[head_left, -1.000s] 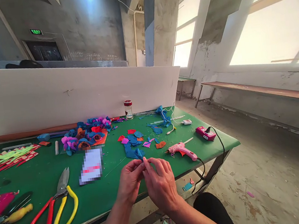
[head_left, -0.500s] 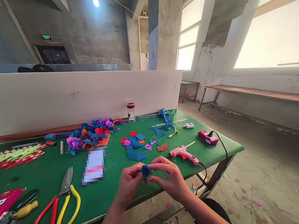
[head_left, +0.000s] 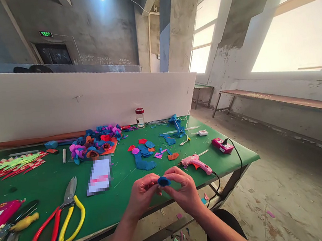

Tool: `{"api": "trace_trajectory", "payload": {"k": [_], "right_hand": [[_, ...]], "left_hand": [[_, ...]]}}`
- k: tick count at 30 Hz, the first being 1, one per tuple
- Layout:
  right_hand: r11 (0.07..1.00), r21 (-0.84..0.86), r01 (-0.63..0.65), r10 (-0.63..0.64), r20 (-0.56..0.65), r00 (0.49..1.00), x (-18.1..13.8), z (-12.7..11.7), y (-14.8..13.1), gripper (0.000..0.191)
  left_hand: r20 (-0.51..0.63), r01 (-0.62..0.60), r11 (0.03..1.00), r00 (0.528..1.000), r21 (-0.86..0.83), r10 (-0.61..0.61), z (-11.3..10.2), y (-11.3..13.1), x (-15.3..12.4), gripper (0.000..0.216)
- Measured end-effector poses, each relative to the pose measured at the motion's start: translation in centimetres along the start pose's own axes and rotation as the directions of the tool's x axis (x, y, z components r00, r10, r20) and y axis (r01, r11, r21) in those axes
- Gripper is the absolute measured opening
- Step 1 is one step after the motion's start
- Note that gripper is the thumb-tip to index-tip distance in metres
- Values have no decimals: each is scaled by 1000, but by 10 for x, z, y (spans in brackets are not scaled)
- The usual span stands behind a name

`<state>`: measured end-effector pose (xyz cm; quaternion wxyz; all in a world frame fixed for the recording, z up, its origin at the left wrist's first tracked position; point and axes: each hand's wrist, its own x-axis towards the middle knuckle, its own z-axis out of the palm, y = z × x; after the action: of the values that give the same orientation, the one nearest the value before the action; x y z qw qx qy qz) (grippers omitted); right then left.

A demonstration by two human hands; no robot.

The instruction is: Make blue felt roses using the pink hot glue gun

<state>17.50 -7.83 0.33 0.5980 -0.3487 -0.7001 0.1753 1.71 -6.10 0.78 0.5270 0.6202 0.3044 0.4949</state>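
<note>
Between my fingertips, over the table's front edge, is a small rolled piece of blue paper (head_left: 164, 181) with a dark hollow facing me. My left hand (head_left: 143, 194) pinches it from the left. My right hand (head_left: 183, 189) grips its right side between thumb and fingers. Just beyond my hands lie blue paper pieces (head_left: 145, 163) with a few red, pink and orange ones. A pink glue gun (head_left: 196, 163) rests to the right of my right hand, its cord hanging over the edge.
Large scissors (head_left: 69, 201) with red and yellow handles lie at the left. Behind them are a pile of paper flowers (head_left: 94, 143) and woven strips (head_left: 13, 166). A glass jar (head_left: 140, 118) stands against the white board (head_left: 112, 98). A pink power strip (head_left: 222, 145) sits at the right.
The blue rolled paper has shifted slightly right and tilted, so its opening now looks flatter and wider. Both hands still hold it. The view has moved slightly.
</note>
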Motion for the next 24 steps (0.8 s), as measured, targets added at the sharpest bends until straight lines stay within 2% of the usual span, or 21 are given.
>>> {"api": "trace_trajectory", "payload": {"k": [6, 9, 12, 15, 18, 20, 22, 24], "right_hand": [[1000, 9, -24, 23, 73, 997, 0, -3, -2, 21], [1000, -8, -20, 21, 52, 998, 0, -3, -1, 9], [999, 3, -40, 39, 54, 998, 0, -5, 1, 16], [978, 121, -173, 166, 63, 984, 0, -8, 4, 43], [883, 292, -368, 380, 17, 925, -1, -11, 8, 35], [830, 344, -440, 481, -39, 876, -1, -13, 10, 29], [818, 345, -460, 512, -74, 856, 0, -13, 9, 30], [833, 311, -458, 500, -70, 863, 2, -12, 8, 38]], "left_hand": [[-19, -70, 990, 997, 126, 73, 0, -3, 0, 20], [3, -54, 993, 999, 101, 54, 2, -4, 0, 21], [-43, -4, 999, 999, 43, 6, 4, -6, -1, 16], [-104, 67, 997, 992, -50, -72, 4, -10, 0, 16], [-138, 105, 979, 982, -177, -130, 2, -12, 2, 18], [-163, 113, 957, 973, -268, -160, 0, -12, 3, 19], [-185, 118, 933, 964, -341, -189, -2, -10, 4, 20], [-200, 123, 910, 956, -395, -216, -3, -9, 4, 21]]}}
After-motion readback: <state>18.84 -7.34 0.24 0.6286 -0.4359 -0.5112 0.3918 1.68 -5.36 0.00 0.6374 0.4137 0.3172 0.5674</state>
